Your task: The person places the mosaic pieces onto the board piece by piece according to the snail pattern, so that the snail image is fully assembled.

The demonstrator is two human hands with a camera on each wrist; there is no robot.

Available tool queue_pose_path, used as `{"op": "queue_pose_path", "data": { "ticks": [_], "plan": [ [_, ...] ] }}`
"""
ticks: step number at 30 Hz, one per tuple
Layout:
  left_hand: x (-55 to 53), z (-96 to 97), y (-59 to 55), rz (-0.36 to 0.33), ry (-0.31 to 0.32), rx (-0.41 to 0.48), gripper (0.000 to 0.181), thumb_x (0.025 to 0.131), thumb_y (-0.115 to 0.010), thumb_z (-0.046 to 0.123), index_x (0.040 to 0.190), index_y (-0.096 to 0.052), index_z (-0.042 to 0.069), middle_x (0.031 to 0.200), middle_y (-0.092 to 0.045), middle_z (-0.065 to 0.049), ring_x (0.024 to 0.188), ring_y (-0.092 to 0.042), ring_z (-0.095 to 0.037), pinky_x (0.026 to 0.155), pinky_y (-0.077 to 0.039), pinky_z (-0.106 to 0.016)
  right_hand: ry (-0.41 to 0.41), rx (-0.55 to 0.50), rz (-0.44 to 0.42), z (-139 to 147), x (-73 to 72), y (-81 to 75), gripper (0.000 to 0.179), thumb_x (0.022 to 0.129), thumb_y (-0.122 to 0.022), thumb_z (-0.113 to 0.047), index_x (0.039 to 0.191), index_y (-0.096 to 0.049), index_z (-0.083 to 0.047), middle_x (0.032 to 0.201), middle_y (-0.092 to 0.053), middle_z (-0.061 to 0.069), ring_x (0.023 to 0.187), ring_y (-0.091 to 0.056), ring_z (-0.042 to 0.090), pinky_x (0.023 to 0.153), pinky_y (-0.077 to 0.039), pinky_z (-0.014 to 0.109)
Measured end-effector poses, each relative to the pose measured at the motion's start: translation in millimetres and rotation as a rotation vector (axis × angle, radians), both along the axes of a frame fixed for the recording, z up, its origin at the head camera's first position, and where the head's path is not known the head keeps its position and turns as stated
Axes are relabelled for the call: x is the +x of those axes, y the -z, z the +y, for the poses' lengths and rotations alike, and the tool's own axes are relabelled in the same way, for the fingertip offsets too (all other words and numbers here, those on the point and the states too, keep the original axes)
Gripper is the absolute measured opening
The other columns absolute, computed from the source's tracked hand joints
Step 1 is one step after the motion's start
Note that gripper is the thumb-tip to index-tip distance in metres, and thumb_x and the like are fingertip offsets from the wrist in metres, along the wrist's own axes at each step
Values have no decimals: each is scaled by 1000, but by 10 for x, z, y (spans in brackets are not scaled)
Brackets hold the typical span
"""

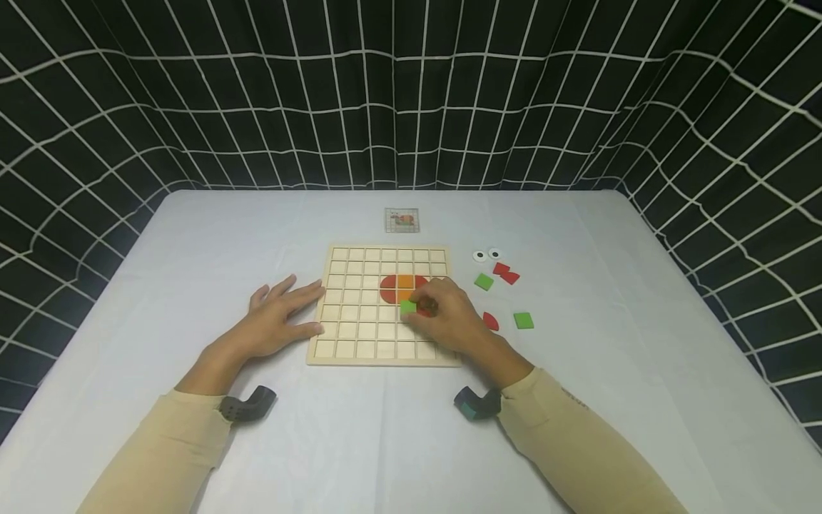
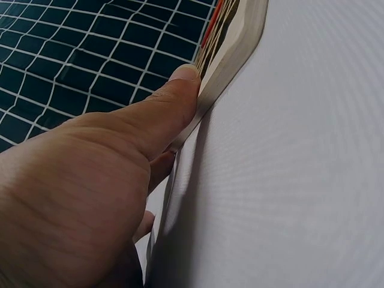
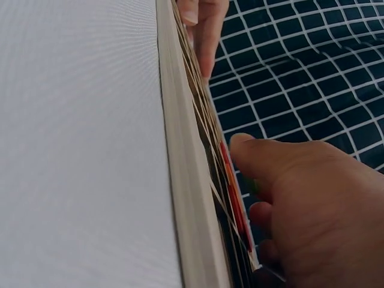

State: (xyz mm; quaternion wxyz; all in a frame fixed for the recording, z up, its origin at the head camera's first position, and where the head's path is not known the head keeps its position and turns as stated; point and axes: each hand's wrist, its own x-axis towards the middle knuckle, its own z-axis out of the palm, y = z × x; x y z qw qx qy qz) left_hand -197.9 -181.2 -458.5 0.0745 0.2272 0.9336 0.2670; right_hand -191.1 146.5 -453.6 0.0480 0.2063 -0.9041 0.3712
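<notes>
A wooden grid board [image 1: 359,310] lies on the white table. Near its middle, two orange squares [image 1: 405,281] sit in cells, with red rounded pieces [image 1: 388,288] on either side. My right hand [image 1: 446,314] pinches a green square tile [image 1: 407,307] just below the orange ones, and its fingers partly cover the red pieces there. In the right wrist view the thumb [image 3: 243,141] is close to the board's surface, and the green tile is mostly hidden. My left hand [image 1: 272,325] rests with spread fingers against the board's left edge, thumb [image 2: 186,75] touching the frame.
Right of the board lie two green squares [image 1: 523,320], several red pieces [image 1: 509,277] and two white eye discs [image 1: 479,255]. A small picture card [image 1: 402,220] lies behind the board. A dark curtain with white grid lines [image 1: 411,93] encloses the table's back and sides.
</notes>
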Motion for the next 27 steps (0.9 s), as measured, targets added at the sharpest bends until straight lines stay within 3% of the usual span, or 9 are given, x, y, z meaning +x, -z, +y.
{"op": "queue_pose_path", "data": {
  "ticks": [10,20,27],
  "plan": [
    [3,-10,-7,-1,-1,2,71,88,-67,47,146,-44,15,153,-33,-4,144,-7,-36,108,8,-59,5,72,-7,-36,12,22,22,80,-79,-22,100,-71,-15,83,-57,-9,84,-47,14,69,-44,31],
    [-6,2,-8,-1,3,-2,71,88,-67,47,147,-43,14,154,-32,-4,144,-6,-36,108,9,-60,-18,83,78,21,-3,33,23,79,-77,-19,99,-72,-8,82,-58,-5,82,-49,14,70,-44,31],
    [-10,0,-7,-6,-4,-6,72,88,-66,47,147,-42,14,154,-32,-4,144,-6,-36,108,9,-59,-29,99,42,16,6,18,22,80,-76,-20,99,-73,-11,84,-56,-5,84,-47,14,71,-43,31]
  ]
}}
